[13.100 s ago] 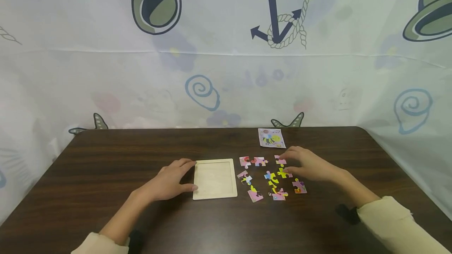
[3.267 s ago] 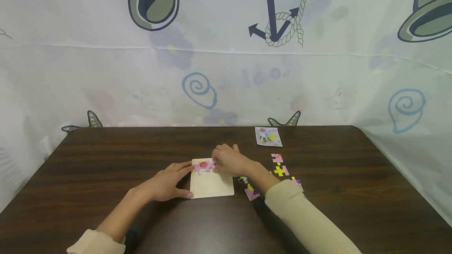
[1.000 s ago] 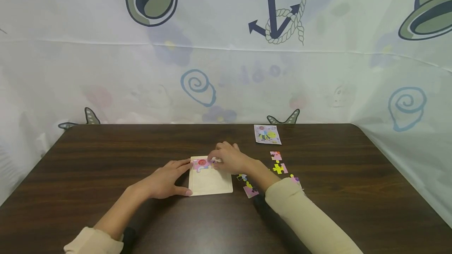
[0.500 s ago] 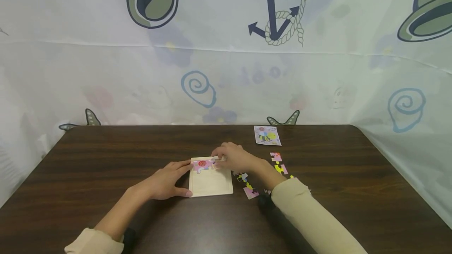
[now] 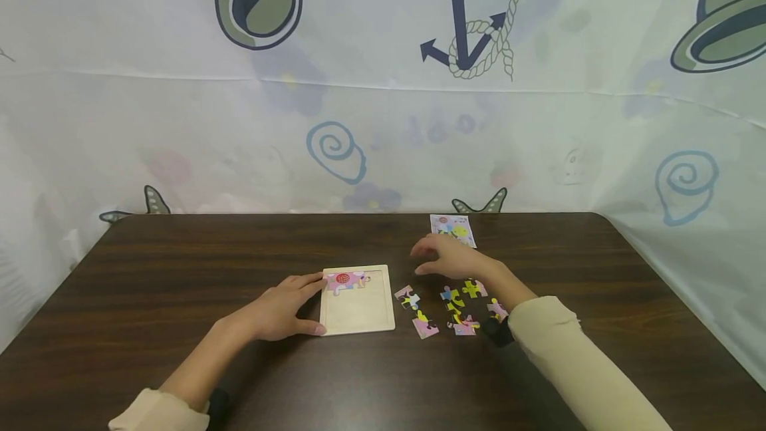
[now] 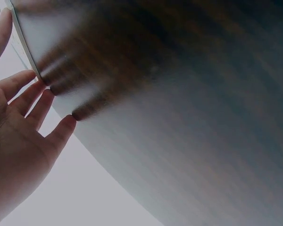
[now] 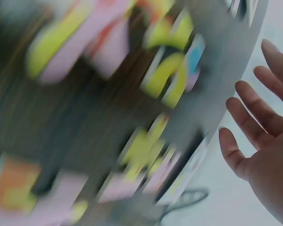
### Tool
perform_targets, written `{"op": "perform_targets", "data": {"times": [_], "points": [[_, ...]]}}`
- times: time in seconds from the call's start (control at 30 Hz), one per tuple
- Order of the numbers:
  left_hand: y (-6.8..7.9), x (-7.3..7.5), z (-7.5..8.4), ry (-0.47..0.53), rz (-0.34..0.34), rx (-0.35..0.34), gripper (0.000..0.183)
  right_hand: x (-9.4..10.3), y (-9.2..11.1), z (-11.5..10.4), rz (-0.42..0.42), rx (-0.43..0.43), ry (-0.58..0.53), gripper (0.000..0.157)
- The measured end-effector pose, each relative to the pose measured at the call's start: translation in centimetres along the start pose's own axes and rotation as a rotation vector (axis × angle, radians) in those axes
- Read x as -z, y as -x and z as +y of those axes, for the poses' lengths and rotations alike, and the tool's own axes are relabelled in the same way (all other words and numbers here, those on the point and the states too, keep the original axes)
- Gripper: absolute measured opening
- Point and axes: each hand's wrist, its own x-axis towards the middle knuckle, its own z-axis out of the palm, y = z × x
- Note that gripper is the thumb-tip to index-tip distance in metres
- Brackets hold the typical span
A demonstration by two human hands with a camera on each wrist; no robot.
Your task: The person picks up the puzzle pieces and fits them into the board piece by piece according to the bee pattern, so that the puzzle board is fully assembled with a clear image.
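Note:
My left hand rests at the left edge of a square wooden puzzle tray, its fingers and thumb touching the frame. In the left wrist view, fingertips reach the tray's rim and the table. Joined pink puzzle pieces with a red round print lie in the tray's upper left. Right of the tray, my right hand hangs over the table with fingers spread and nothing in them. Several loose puzzle pieces lie below it; a yellow piece shows blurred in the right wrist view.
A picture card with a bee print lies at the back of the dark wooden table, partly behind my right hand. A printed cloth hangs behind the table's far edge.
My right hand has left the tray's top and moved right, over the loose pieces. The tray, bare 13 seconds ago, now holds joined pieces. My left hand stays at the tray's edge.

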Motion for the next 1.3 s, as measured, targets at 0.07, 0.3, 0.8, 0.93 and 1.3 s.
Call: {"op": "perform_targets", "data": {"times": [0.07,0.3,0.8,0.93,1.3], "points": [[0.0,-0.1,0.0,-0.003,0.002,-0.005,0.081,0.5,0.8,0.8,0.005,-0.033,0.003,0.032],[0.2,-0.3,0.0,-0.007,0.009,-0.018,0.081,1.8,3.5,3.6,0.039,-0.113,0.022,0.027],[0.2,-0.4,-0.2,-0.009,0.018,-0.029,0.081,1.9,6.0,6.6,0.119,-0.177,0.037,0.022],[0.2,-0.3,-0.2,-0.006,0.015,-0.031,0.08,1.6,5.9,6.9,0.134,-0.176,0.036,0.021],[0.1,0.1,-0.2,-0.003,0.001,-0.032,0.08,1.6,5.6,7.1,0.142,-0.148,0.039,0.017]]}}
